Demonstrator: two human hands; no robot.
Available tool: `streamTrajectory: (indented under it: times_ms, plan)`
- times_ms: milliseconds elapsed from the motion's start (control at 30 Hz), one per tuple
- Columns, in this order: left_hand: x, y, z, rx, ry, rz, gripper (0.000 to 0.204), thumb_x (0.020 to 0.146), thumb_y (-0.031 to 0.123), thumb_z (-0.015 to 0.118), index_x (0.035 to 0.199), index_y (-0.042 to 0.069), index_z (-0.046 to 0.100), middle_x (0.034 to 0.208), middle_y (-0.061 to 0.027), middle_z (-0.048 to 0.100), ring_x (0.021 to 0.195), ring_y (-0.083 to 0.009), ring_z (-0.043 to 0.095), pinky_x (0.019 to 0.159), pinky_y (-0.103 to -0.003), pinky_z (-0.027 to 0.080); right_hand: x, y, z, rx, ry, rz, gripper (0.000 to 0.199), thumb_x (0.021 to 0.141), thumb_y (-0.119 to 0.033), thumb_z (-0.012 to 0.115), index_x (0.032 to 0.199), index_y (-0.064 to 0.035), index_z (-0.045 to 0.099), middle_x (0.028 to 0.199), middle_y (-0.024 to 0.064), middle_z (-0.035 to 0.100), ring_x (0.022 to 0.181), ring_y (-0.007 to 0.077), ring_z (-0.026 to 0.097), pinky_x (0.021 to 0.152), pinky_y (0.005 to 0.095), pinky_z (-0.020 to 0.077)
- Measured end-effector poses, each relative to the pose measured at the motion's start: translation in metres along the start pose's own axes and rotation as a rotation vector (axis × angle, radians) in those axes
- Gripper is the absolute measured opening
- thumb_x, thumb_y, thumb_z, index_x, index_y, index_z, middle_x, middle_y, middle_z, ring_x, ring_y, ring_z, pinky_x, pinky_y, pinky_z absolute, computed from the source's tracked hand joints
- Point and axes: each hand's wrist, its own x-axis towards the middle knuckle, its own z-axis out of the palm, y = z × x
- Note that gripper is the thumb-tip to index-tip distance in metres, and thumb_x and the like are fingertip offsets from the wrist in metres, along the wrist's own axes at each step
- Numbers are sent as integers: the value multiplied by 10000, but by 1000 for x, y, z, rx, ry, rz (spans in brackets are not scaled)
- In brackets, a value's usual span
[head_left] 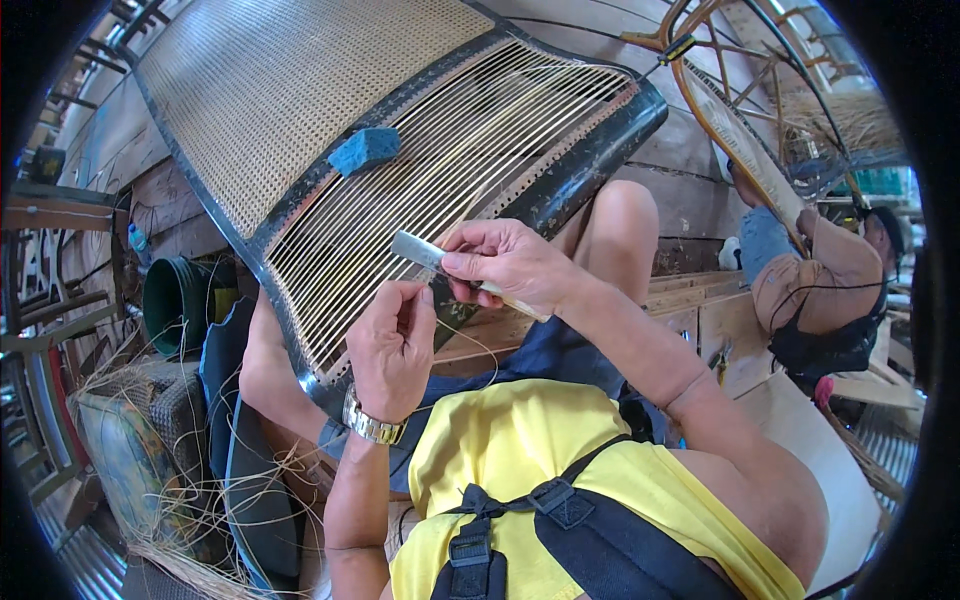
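**Caning a chair panel: strand prep between weaving passes**

One large black-framed panel (590, 150) propped on lap, directly beyond both hands. Far half already closed with fine woven cane (270, 100); near half only parallel strands (440, 150) strung across, too many to count. One blue sponge (365, 148) resting on the strands, above left hand.

One co-worker (820, 280) well off to the right of right hand, bent over a second rattan frame (740, 130). One dark green bucket (180, 300) left of left hand, loose fibre scraps (200, 480) below it.

Right hand (510, 265) clenched around one flat pale blade-like tool (420, 250), tip pointing left, just above left hand. Left hand (392, 345) pinching one thin cane strand (470, 345) between thumb and fingers; strand loops down toward lap. One wristwatch (372, 425) on left wrist.

Judged step: trimming or dressing strand end with tool, weaving on near half unfinished. Next move likely calls for steady pinch, light tool pressure, then threading strand through a frame hole; holes hard to make out here.
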Motion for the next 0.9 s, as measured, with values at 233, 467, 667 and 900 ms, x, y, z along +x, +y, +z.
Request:
streamTrajectory:
  times_ms: [233, 467, 667, 900]
  plan:
    - [-3, 6, 2, 145, -12, 231, 44, 908, 38, 647, 906, 0, 625, 704, -76, 601, 575, -133, 546, 560, -267, 452, -15, 2, -14, 51, 4, -8, 160, 975, -142, 623, 1085, -30, 654, 727, 40, 648, 547, 64, 550, 476, 190, 431]
    - [-5, 15, 3, 168, -40, 281, 37, 909, 35, 642, 912, 0, 630, 713, -88, 616, 577, -145, 563, 562, -268, 455, -32, -2, -18, 16, 50, -31, 179, 970, -139, 632, 1110, -29, 653, 749, 49, 659, 573, 72, 581, 486, 198, 454]
    - [-17, 24, -2, 170, -113, 199, 30, 903, 32, 647, 914, 6, 637, 698, -79, 610, 586, -134, 567, 568, -259, 455, -59, -20, -51, 54, 190, -86, 106, 948, -138, 650, 1008, -52, 635, 750, 52, 660, 582, 84, 586, 482, 207, 428]
    - [-32, -1, -43, 132, -20, -70, 96, 924, 66, 638, 865, -10, 626, 650, -37, 602, 560, -78, 540, 523, -246, 434, -216, -41, -257, -160, 1096, -501, 77, 991, -160, 549, 1009, -97, 509, 795, 37, 586, 615, 114, 555, 537, 238, 446]
